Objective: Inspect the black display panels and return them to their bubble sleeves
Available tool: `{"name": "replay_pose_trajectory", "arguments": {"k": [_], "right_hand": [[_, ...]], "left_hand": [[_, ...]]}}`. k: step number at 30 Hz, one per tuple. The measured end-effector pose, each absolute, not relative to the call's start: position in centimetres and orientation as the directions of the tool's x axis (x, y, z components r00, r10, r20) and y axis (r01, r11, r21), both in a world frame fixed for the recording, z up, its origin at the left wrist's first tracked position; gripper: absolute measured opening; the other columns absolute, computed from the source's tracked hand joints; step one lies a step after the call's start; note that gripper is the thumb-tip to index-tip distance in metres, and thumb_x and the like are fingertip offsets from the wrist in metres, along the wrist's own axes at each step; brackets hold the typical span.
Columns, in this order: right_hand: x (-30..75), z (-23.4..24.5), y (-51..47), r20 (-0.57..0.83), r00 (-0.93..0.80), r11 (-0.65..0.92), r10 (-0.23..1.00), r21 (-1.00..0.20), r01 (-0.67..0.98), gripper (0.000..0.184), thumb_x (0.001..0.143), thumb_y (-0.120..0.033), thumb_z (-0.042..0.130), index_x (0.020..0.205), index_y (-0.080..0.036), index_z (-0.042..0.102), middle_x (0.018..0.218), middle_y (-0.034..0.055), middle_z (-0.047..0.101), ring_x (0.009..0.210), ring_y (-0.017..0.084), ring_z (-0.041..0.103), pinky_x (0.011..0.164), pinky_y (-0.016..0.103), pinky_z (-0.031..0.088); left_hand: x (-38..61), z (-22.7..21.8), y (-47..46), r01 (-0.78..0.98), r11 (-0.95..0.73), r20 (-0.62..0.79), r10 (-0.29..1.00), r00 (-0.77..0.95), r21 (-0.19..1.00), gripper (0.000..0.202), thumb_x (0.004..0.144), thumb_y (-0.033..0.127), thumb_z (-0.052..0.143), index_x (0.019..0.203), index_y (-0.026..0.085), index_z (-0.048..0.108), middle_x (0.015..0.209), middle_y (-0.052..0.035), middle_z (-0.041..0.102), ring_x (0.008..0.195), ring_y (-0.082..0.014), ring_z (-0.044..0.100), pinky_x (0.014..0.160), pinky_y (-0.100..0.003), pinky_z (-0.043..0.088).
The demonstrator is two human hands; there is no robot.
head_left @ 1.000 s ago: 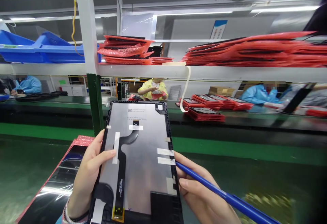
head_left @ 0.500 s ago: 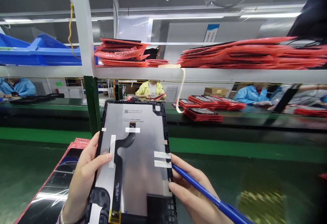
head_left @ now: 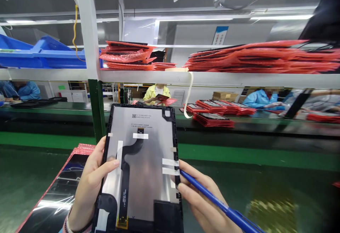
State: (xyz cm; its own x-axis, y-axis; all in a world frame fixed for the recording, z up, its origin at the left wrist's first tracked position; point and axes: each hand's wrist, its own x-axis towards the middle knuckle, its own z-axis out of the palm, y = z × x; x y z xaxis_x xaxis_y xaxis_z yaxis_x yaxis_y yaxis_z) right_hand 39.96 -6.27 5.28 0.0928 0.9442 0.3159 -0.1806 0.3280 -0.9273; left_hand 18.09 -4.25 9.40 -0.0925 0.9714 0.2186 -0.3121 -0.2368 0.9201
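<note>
While panel [head_left: 145, 162] stands between hands, left hand [head_left: 90, 183] clasps edge; right hand [head_left: 204, 211] grips pen [head_left: 202, 187].

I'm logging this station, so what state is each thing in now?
left hand: closed on the display panel, thumb on its back
display panel: held up, back facing the camera
right hand: closed on the blue pen
blue pen: tip at the panel's right edge, by the white tape strips
flat cable: taped flat to the panel
red bags: stacked on the shelf
tape tail: hanging loose from the shelf
</note>
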Motion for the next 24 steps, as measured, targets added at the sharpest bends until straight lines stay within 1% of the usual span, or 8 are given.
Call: {"name": "replay_pose_trajectory", "arguments": {"k": [3,6,8,10,13,17,21,24], "right_hand": [[39.9,5.4,-5.9,0.313,0.112,0.32,0.943,-0.946,-0.056,0.029,0.079,-0.045,0.071,0.095,-0.022,0.076,0.075,0.0044,0.072,0.066,0.022,0.065,0.062,0.029,0.053],[39.9,5.5,-5.5,0.341,0.083,0.336,0.936,-0.939,0.072,0.027,0.085,-0.046,0.064,0.08,-0.02,0.072,0.066,0.0014,0.065,0.058,0.017,0.055,0.053,0.025,0.045],[40.0,5.3,-5.2,0.376,0.12,0.363,0.919,-0.924,0.118,0.029,0.086,-0.046,0.063,0.075,-0.021,0.068,0.065,-0.0001,0.06,0.055,0.014,0.046,0.049,0.024,0.038],[40.0,5.0,-4.9,0.373,0.14,0.361,0.917,-0.926,0.109,0.027,0.086,-0.046,0.064,0.077,-0.021,0.068,0.065,-0.001,0.056,0.056,0.013,0.042,0.049,0.024,0.036],[39.9,4.5,-4.6,0.336,0.137,0.333,0.932,-0.942,0.046,0.024,0.085,-0.046,0.067,0.082,-0.022,0.07,0.062,-0.0019,0.052,0.059,0.014,0.044,0.053,0.024,0.038],[39.8,4.1,-4.2,0.349,0.157,0.358,0.924,-0.933,-0.036,0.034,0.084,-0.051,0.065,0.067,-0.022,0.065,0.06,-0.0008,0.051,0.058,0.015,0.044,0.053,0.025,0.04],[39.7,4.4,-3.8,0.345,0.272,0.358,0.899,-0.934,0.001,0.039,0.081,-0.051,0.068,0.06,-0.022,0.054,0.056,-0.0038,0.041,0.051,0.013,0.037,0.045,0.024,0.033],[39.5,5.2,-3.8,0.354,0.314,0.346,0.881,-0.934,0.085,0.045,0.079,-0.052,0.069,0.056,-0.022,0.043,0.055,-0.0061,0.033,0.05,0.011,0.03,0.044,0.023,0.029]], "left_hand": [[18.4,9.0,-4.5,-0.29,-0.225,0.204,0.974,-0.101,0.93,0.057,0.069,0.024,0.075,0.125,0.023,0.062,0.06,0.0051,0.058,0.053,-0.013,0.055,0.059,-0.022,0.049],[18.5,8.4,-4.5,-0.255,-0.235,0.212,0.971,-0.113,0.938,0.059,0.07,0.026,0.076,0.127,0.023,0.06,0.061,0.0048,0.056,0.058,-0.0134,0.054,0.061,-0.022,0.048],[18.6,8.1,-4.5,-0.235,-0.246,0.225,0.968,-0.111,0.94,0.059,0.071,0.028,0.076,0.128,0.025,0.059,0.063,0.005,0.056,0.06,-0.0136,0.053,0.063,-0.021,0.047],[18.6,7.9,-4.4,-0.227,-0.254,0.23,0.965,-0.128,0.94,0.059,0.072,0.029,0.076,0.128,0.027,0.059,0.062,0.0057,0.055,0.061,-0.0137,0.053,0.064,-0.021,0.046],[18.6,7.8,-4.2,-0.222,-0.251,0.225,0.965,-0.137,0.942,0.061,0.071,0.03,0.076,0.129,0.026,0.058,0.061,0.0053,0.056,0.062,-0.0156,0.054,0.065,-0.023,0.047],[18.8,7.8,-4.2,-0.202,-0.257,0.24,0.965,-0.103,0.945,0.067,0.071,0.031,0.075,0.134,0.024,0.054,0.062,0.0039,0.059,0.059,-0.0156,0.054,0.06,-0.024,0.045],[19.4,7.8,-4.4,-0.156,-0.275,0.264,0.961,-0.085,0.949,0.074,0.073,0.029,0.073,0.142,0.022,0.046,0.077,0.001,0.068,0.062,-0.0142,0.056,0.061,-0.023,0.047],[19.7,7.9,-4.4,-0.126,-0.307,0.303,0.952,-0.051,0.943,0.075,0.076,0.033,0.073,0.143,0.019,0.043,0.103,-0.0055,0.072,0.079,-0.0175,0.065,0.072,-0.024,0.051]]}}
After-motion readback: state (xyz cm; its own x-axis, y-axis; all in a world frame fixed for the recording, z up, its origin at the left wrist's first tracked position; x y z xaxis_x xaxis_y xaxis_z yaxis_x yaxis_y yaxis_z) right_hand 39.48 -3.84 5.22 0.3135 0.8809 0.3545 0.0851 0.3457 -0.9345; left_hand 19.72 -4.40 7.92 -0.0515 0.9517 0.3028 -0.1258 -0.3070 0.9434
